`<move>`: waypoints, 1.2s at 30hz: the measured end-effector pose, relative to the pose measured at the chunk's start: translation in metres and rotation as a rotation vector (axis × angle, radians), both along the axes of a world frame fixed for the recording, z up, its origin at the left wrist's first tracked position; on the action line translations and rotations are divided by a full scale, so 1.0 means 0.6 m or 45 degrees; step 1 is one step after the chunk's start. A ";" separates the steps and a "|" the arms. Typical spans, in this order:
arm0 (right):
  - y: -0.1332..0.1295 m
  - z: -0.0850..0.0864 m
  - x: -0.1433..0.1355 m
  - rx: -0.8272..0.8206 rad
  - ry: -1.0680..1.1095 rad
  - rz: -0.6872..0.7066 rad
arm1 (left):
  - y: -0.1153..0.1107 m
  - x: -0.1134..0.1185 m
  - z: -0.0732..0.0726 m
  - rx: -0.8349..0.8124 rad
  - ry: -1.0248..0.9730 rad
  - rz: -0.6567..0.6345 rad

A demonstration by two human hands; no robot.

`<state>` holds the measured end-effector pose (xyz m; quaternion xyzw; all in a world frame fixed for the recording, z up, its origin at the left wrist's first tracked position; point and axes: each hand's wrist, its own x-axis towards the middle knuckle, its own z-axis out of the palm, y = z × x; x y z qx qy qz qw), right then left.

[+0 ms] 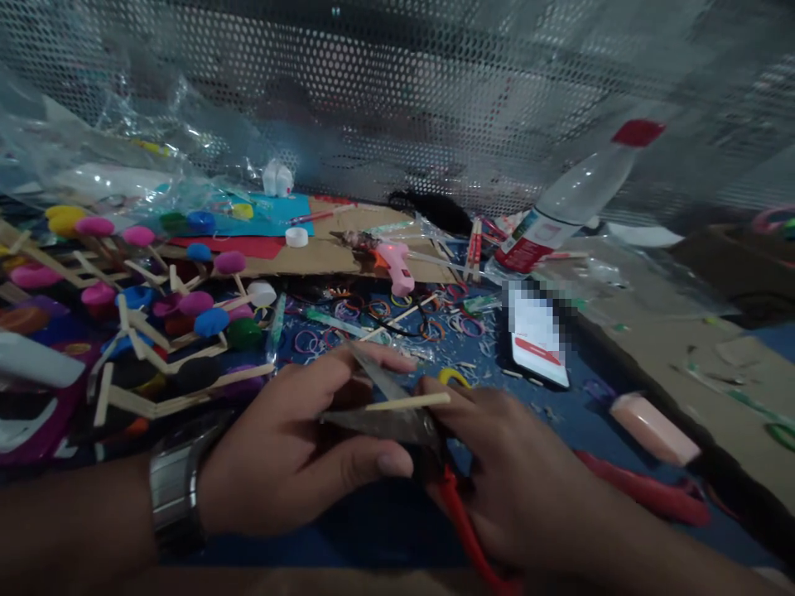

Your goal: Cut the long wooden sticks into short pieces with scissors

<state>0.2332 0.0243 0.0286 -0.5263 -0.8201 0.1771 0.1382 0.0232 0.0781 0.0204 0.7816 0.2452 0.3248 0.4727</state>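
Observation:
My right hand (497, 463) grips a pair of scissors (407, 426) by the red handles, and their metal blades stand apart, pointing left. A short pale wooden stick (407, 402) lies along the blades, one end at my right fingertips. My left hand (286, 447) is beside the blades, thumb and forefinger stretched out on either side of them; its other fingers are partly hidden. To the left are several wooden-stick figures (140, 352) with coloured round pieces, such as a blue one (212, 322).
Behind my hands lie rubber bands (304, 341) and wood scraps. A pink glue gun (396, 269) rests by cardboard (335, 236). On the right are a bottle (571, 199), a phone (534, 339), a pale pink block (655, 429) and a red object (646, 490). Mesh (373, 91) stands behind.

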 end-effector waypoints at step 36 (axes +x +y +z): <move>0.007 0.000 0.005 0.041 -0.100 0.051 | -0.009 -0.013 -0.003 -0.092 -0.252 0.047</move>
